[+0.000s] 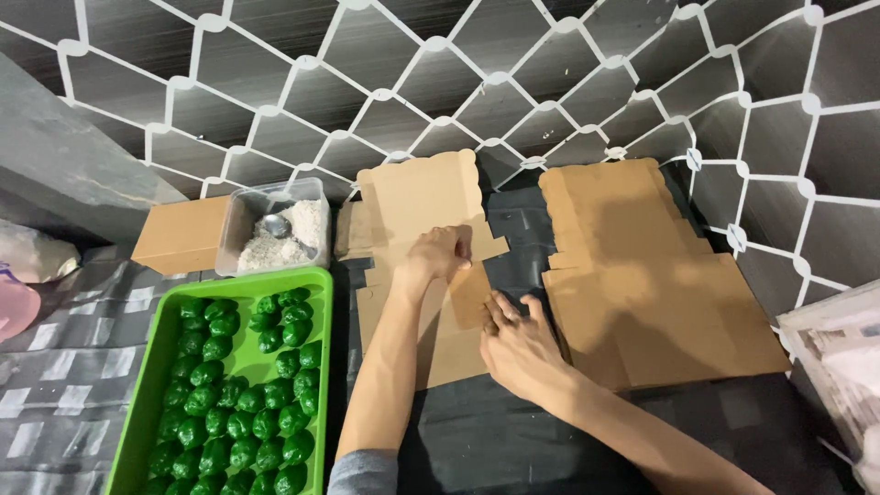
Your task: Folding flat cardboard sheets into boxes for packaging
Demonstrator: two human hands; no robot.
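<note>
Both hands are down on a flat cardboard box blank (431, 266), unfolded on the dark mat, and the person is working its flaps. The left hand (438, 257) curls over a side flap, fingers (458, 246) bent and closed on the cardboard edge, thumb hidden beneath, so it looks like a pinch that lifts the flap along its crease; how tight that pinch is cannot be told from here. The right hand (518, 344) lies flatter, its fingers (504, 307) lightly spread and pressed onto the panel just below the left fingertips, which seems to pin the sheet so it does not slide as the flap turns. Beyond the right fingers, off to their outer side, a second flat cardboard blank (642, 275) waits, laid out the same way and within reach. On the far side of the left fingers sits a green tray (151, 385) packed with green leaf-wrapped parcels (238, 394), close at hand, probably so they can go into a box. Above the tray stands a clear tub (275, 229) of pale shreds with a spoon in it, beside a small brown closed box (179, 236). A white diamond-pattern net (440, 73) hangs behind everything.
</note>
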